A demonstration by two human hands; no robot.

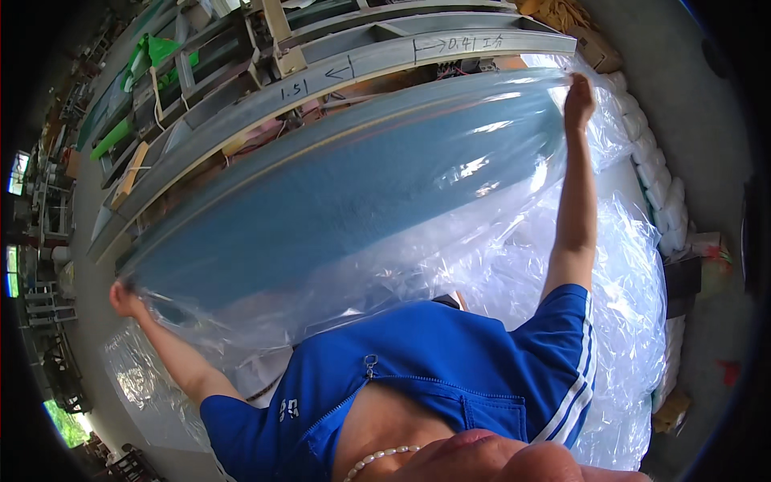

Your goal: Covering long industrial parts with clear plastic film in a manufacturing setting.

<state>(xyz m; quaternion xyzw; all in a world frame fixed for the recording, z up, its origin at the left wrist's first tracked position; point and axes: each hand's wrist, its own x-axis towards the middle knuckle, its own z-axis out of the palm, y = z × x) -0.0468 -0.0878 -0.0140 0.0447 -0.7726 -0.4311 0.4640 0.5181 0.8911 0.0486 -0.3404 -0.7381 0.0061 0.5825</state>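
Step in hand, as judged: spreading a sheet of clear plastic film (470,170) and holding it taut between both hands. The next move calls for even tension at both ends and level control of the far edge, so that the span does not slacken or crease.

At the left, a loose piece of crumpled film (138,377) lies near the left hand (123,298). The fingers of this hand appear curled around the left end of the sheet; the exact pinch is blurred.

Across the middle, the sheet spans from hand to hand. Its far edge runs alongside a metal rail (384,61), on the near side of it. A blue-green area shows within the span; whether this is a surface beneath or the film itself cannot be told. The near part of the sheet hangs in pale folds toward the blue top (418,341) of the person.

At the right, the right hand (579,103) is farther away than the left, its fingers clenched on the far right corner of the sheet. Nearer, a heap of clear wrapping (620,321) lies beside the right arm. White bundles (652,165) stand in a row beyond it, along the right side.
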